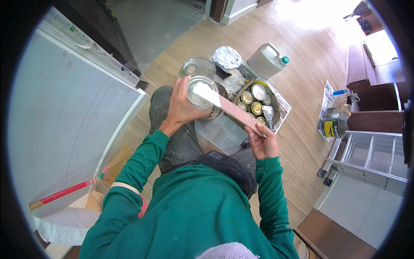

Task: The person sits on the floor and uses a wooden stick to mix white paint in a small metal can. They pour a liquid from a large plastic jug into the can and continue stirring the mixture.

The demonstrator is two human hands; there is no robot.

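My left hand (180, 103) is wrapped round the side of a round, shiny container (193, 100), which looks like a tin or a clear tub. Across its mouth lies a flat wooden stick (239, 113), its far end coated in white paint. The stick's near end is pinched between the fingers and thumb of my right hand (264, 142). How much paint the container holds cannot be made out. A clear round lid or dish (199, 67) sits just beyond my left hand. Below the container, the rim of a dark pot (221, 90) partly shows.
A bucket of several small tins (258, 91) stands on newspaper, by crumpled white cloth (227, 57) and a jerrycan (268, 59). At right are a yellow-labelled can (333, 128) and an aluminium ladder (371, 151). A red-handled broom (64, 192) leans left, near a lined bin (64, 226).
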